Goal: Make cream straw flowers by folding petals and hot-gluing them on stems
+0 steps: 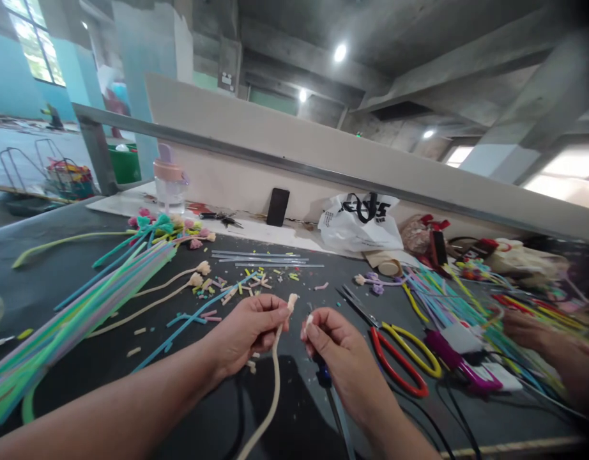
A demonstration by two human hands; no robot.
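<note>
My left hand (pixel 256 329) pinches a cream cord (pixel 276 377) just below its flared, petal-like tip (pixel 292 301). The rest of the cord hangs down toward the table's near edge. Close by on the right, my right hand (pixel 328 338) holds a small whitish piece (pixel 310 319) between thumb and fingers, apart from the cord. Below my right hand lies a dark tool with a blue part (pixel 324 374), partly covered. Two similar cream cords (pixel 170 278) with flared tips rest left of my hands. Short cut pieces (pixel 227 291) are scattered beyond my left hand.
Scissors (pixel 400 351) with red and yellow handles lie right of my hands, beside a purple tool (pixel 462 364) and cables. Bundled coloured tubes (pixel 98 306) cover the left side. A bottle (pixel 170 182), phone (pixel 278 206) and white bag (pixel 361 220) stand behind. Another person's hand (pixel 534 332) is at right.
</note>
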